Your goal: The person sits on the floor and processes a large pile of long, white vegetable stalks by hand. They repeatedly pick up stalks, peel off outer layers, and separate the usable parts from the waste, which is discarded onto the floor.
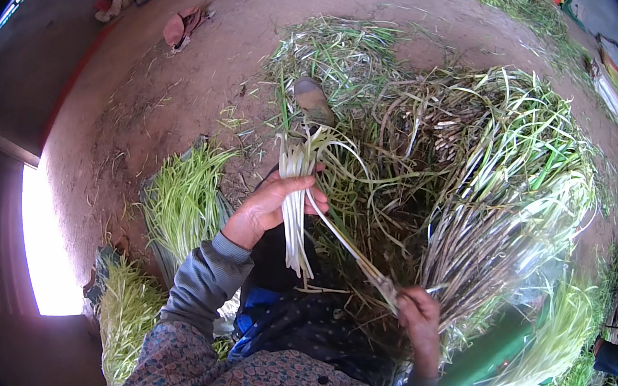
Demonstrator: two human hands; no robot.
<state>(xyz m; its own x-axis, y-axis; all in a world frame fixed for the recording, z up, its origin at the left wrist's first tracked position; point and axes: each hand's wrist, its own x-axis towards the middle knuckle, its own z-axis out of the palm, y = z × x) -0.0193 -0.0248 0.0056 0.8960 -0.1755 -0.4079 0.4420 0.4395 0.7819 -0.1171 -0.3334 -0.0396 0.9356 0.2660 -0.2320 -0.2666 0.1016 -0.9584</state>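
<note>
Two bare hands share the pale stalks here. The left hand (pixel 269 202) is wrapped around a bundle of pale stalks (pixel 292 218), its thumb laid across the front, with limp ends spilling above the grip and straighter lengths hanging below it. The right hand (pixel 421 321), lower and to the right, has its fingertips pinched together on the far end of a thin strand (pixel 352 250) that slants down from the left; whether this is one stalk or several, I cannot tell.

The bundle looks light and pliable, probably smooth and a little slippery, and likely to bruise or snap if squeezed hard. A loose wrap around its middle should keep it together, while a single strand seems best pinched near its firmer end.

Just beyond the right hand lies a large heap of brown-stemmed stalks (pixel 478 243), with a green board (pixel 496 346) and paler stalks (pixel 536 363) to its right. Left of the left hand rests a bright green bunch (pixel 185 200), and nearer the body a yellowish one (pixel 127 317). Above the left hand shows a shoe (pixel 313 100), and farther off, a pink cloth (pixel 181 28).
</note>
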